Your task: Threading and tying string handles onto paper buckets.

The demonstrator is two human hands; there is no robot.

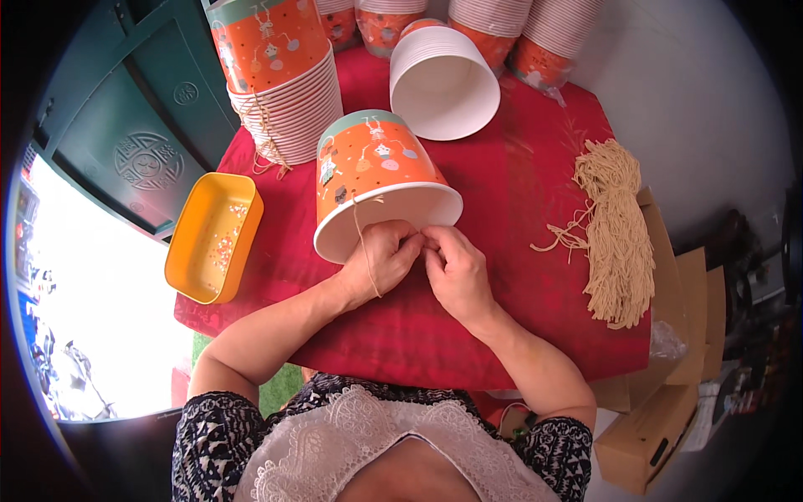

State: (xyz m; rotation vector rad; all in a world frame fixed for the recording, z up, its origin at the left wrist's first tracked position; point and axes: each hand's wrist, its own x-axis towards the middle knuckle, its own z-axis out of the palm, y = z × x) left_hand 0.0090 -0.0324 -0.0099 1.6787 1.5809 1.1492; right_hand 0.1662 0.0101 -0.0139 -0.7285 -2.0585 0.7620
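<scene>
An orange paper bucket (381, 163) with a green band and cartoon prints lies tilted on the table, its white mouth facing me. A thin beige string (361, 238) comes through its wall near the rim and hangs across my left wrist. My left hand (386, 255) is at the lower edge of the mouth with its fingers pinched together. Close against it, my right hand (457, 272) pinches thumb and forefinger at the left fingertips. Whatever sits between the fingertips is too small or hidden to make out.
Behind stands a white-mouthed bucket (447, 88) on its side. Stacked buckets (288, 100) with strings rise at left, with more stacks at the back. A yellow tub (216, 238) holding small bits sits left; a beige string bundle (615, 238) lies right. Cardboard boxes (661, 435) stand beside the red-covered table (519, 326).
</scene>
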